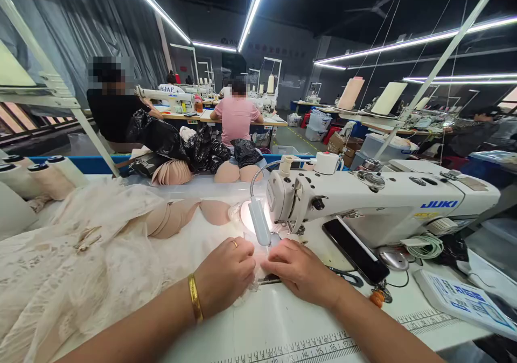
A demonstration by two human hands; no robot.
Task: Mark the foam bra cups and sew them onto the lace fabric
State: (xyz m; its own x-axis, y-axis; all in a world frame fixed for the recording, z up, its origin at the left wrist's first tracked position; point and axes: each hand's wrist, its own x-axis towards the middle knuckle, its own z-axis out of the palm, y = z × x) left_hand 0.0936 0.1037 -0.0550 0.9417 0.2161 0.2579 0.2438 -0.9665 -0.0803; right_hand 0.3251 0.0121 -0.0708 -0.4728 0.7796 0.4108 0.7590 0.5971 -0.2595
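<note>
My left hand [228, 269], with a ring and a gold bangle, is closed on pale lace fabric [251, 287] just left of the needle area of a white JUKI sewing machine [323, 190]. On the other side, the bent fingers of my right hand [301, 270] are pressed together on the same fabric, close under the machine head. A small grey lamp [259, 223] on a bendable neck lights the spot and hides part of it. Beige bra cups [216, 212] join the lace behind my left hand. The needle tip is not clear.
Piled cream lace [92, 255] covers the left of the table. To the right lie a phone [355, 250], dark-handled scissors [347, 276], a mouse-shaped grey object [392, 258] and a white box [464, 301]. Thread cones [60, 174] stand at left. Two people sit ahead at other machines.
</note>
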